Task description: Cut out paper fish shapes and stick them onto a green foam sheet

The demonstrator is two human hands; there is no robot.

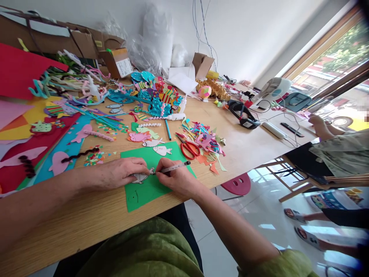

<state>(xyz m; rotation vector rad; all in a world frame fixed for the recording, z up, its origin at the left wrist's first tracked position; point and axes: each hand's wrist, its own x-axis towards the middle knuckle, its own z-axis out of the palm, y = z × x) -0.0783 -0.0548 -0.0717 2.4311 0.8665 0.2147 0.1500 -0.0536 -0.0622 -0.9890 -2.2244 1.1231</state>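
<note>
A sheet of green paper (154,198) lies at the table's front edge, with a small fish outline drawn in its lower left. My left hand (122,171) presses a white paper fish cutout (140,177) flat on the sheet, fingers bent and together, covering part of it. Beside the fish's tail, my right hand (174,177) grips a pale patterned pencil (175,166), its tip down at the cutout's edge. Another white paper fish (162,150) rests on the top of the sheet. Red-handled scissors (190,149) lie just right of it, and a blue pen (168,129) lies behind.
Colourful paper scraps (206,140) pile up beyond the scissors. Pink paper fish (60,161), pipe cleaners (98,119) and coloured sheets (54,150) crowd the left. A glue bottle (176,116) lies mid-table. To the right are a black headset (243,114) and another person's legs (314,227).
</note>
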